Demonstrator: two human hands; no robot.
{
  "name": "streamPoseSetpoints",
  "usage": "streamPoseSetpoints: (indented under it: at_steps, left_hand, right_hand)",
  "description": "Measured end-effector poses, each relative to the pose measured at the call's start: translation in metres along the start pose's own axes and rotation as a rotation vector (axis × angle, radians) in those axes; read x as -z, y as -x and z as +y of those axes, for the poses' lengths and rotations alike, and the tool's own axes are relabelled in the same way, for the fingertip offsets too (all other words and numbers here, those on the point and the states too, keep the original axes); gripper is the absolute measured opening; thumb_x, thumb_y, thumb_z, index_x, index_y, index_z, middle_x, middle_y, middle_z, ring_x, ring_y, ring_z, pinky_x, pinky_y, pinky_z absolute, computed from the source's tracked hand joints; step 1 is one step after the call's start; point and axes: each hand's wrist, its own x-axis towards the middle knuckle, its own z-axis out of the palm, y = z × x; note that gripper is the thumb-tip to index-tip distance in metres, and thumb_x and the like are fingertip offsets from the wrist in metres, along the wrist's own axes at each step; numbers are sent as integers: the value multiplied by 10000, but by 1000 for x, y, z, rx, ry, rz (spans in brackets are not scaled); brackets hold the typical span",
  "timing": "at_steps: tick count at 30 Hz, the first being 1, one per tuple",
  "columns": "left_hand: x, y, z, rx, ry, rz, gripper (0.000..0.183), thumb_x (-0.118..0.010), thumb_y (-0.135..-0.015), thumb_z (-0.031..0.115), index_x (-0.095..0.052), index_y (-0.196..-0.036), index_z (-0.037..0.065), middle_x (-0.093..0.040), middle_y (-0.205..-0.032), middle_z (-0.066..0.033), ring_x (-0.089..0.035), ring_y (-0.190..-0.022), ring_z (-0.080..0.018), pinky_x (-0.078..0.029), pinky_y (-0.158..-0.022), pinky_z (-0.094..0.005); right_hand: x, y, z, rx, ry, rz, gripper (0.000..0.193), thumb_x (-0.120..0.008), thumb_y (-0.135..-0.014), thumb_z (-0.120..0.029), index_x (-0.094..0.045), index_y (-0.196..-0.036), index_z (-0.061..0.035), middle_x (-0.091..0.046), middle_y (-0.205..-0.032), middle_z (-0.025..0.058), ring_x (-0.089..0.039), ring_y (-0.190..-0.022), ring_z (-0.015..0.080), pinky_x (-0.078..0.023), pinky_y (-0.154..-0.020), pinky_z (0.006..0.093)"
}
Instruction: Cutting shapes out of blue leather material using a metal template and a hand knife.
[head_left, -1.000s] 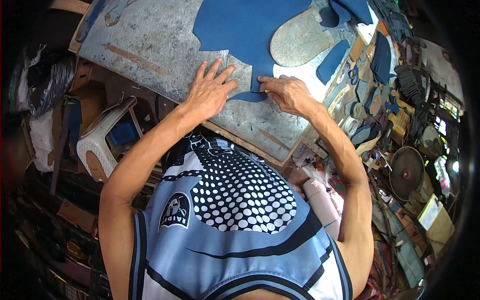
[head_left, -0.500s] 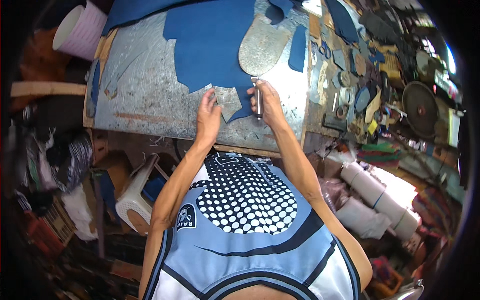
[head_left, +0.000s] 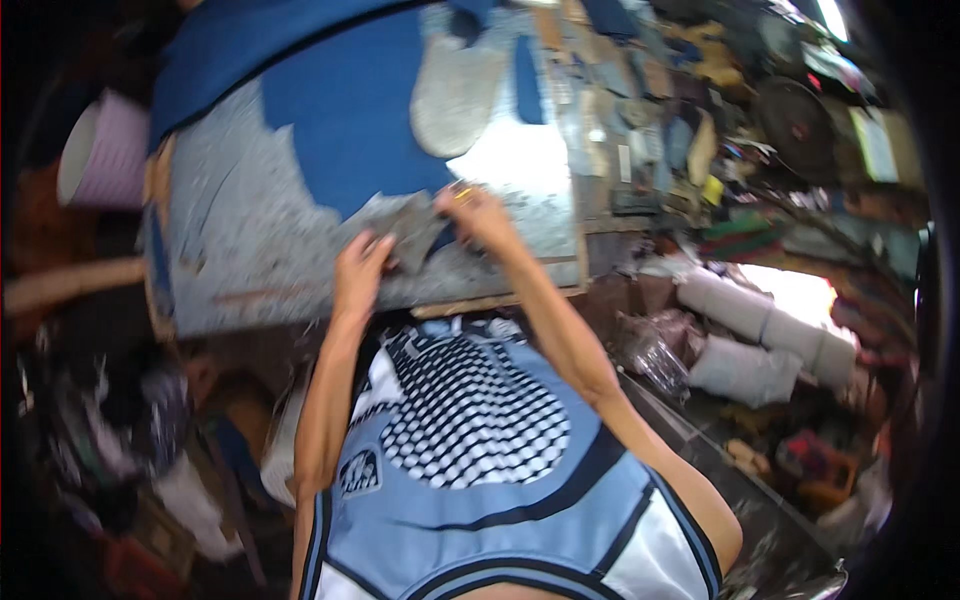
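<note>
A grey angular flat piece [head_left: 408, 232] spans the gap between my hands over the metal-topped table [head_left: 240, 240]. My left hand [head_left: 360, 268] pinches its lower left edge. My right hand [head_left: 477, 215] is closed at its upper right, with a small yellow spot among the fingers; motion blur hides what it grips. Just beyond lies a large blue sheet [head_left: 340, 130] with a jagged near edge. On the sheet's right side rests a grey rounded template [head_left: 458, 95]. A dark blue scrap shows below my right hand.
A blue strip [head_left: 527, 80] lies right of the template. Many tools and scraps crowd the bench at the right, beside a dark round disc [head_left: 795, 125]. Wrapped white rolls [head_left: 760, 315] lie lower right. A pinkish white cylinder [head_left: 105, 155] stands at the left.
The view has shifted, so the table sits further left. The grey piece is now raised between my hands. The metal-handled tool seen in my right hand no longer shows clearly.
</note>
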Motion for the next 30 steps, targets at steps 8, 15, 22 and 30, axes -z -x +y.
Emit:
streamPoseSetpoints:
  at_steps: [8,15,22,30]
  left_hand:
    - [7,28,-10,86,121,-166,159,-636,-960,152,-649,-1047,19,-689,-958,-46,-640,-803,-83,-538,-703,-227]
    - [10,21,-4,-39,-77,25,407,-615,-982,184,-555,-1279,-89,-693,-1102,-143,-672,-954,-165,-538,-822,-255]
    - [43,31,7,-79,-258,184,449,-581,-1005,204,-507,-1347,-77,-673,-1187,-149,-647,-1069,-193,-510,-910,-294]
    - [71,43,-20,-70,-282,366,462,-561,-1016,223,-491,-1379,-52,-669,-1188,-155,-661,-988,-169,-516,-791,-256]
  right_hand:
    - [-18,51,7,248,-77,-72,173,-677,-858,-124,-677,-982,-4,-571,-735,-34,-493,-687,48,-421,-592,248]
    - [81,26,-12,157,-136,186,191,-695,-867,-173,-711,-1015,-53,-638,-738,-3,-524,-590,51,-413,-519,241]
    - [282,-60,-83,386,-188,581,118,-692,-862,-144,-670,-926,-47,-611,-708,7,-509,-471,86,-403,-418,260]
    - [406,-174,-104,355,-196,605,106,-682,-827,-89,-674,-886,-2,-593,-646,40,-509,-438,120,-413,-392,306]
